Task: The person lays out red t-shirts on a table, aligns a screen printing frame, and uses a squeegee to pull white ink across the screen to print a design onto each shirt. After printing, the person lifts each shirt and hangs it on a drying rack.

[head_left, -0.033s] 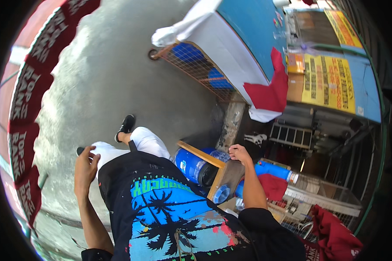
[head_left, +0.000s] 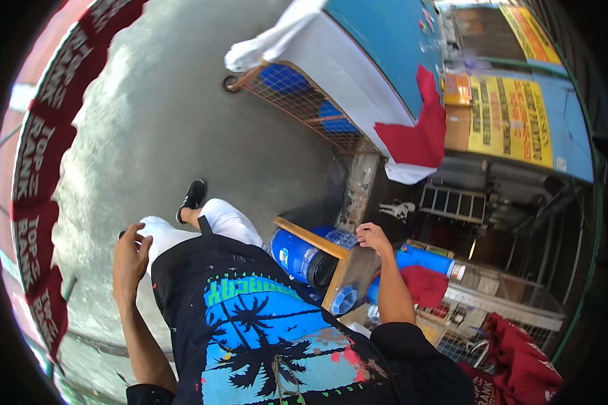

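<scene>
My left hand (head_left: pixel 132 260) hangs by my left thigh, in front of my white shorts (head_left: pixel 230 219). Its fingers are loosely bent and apart, with nothing between them. On the other side, my right hand (head_left: pixel 373 237) is over the end of a wooden stand (head_left: pixel 362 266), its fingers loosely curled. I see no object in it, and whether it touches the wood cannot be made out. Beside the stand lie a blue drum (head_left: pixel 296 255) with a black end and a blue plastic container (head_left: pixel 344 299). A black shoe (head_left: pixel 193 196) shows on my forward foot.
Ahead to the right stands a wheeled mesh cart (head_left: pixel 297 101) with a blue top (head_left: pixel 378 47), white cloth and a red cloth (head_left: pixel 420 138). A black-and-white animal (head_left: pixel 396 210) is near a ladder-like rack (head_left: pixel 452 204). Red awning (head_left: pixel 37 169) edges the left; grey pavement (head_left: pixel 182 101) lies ahead.
The cart and cloths have shifted slightly left in the picture. My forward foot appears marginally lower. Both hands keep nearly the same pose.
</scene>
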A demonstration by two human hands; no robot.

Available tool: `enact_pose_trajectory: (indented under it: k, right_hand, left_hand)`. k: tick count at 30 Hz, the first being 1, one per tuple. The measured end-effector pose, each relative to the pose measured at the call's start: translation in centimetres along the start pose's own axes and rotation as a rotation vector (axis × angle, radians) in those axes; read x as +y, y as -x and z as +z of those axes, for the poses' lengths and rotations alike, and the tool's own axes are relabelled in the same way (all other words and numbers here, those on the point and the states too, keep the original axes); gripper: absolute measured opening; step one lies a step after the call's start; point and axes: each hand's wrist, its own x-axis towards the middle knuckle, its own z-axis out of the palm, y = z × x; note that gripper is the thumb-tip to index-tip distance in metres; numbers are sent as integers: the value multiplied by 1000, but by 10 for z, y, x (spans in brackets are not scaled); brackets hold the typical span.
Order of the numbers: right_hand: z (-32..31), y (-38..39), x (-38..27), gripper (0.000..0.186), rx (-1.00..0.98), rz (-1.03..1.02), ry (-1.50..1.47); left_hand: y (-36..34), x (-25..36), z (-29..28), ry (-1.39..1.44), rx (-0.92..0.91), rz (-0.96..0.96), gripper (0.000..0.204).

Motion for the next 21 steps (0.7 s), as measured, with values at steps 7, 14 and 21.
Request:
enact_pose_trajectory:
  k: [7,14,21]
  right_hand:
    - [-108,-70,6,35,59,-190,-351]
    - [-239,-156,-92,31,200,-437,-354]
    - [-378,-232,-167,30,413,-507,-283]
  left_hand:
    - [-108,201,66,-311,-159,126,40]
    - [-203,375,139,-663,-384,244,45]
    - [-323,604,272,-602,-449,469,42]
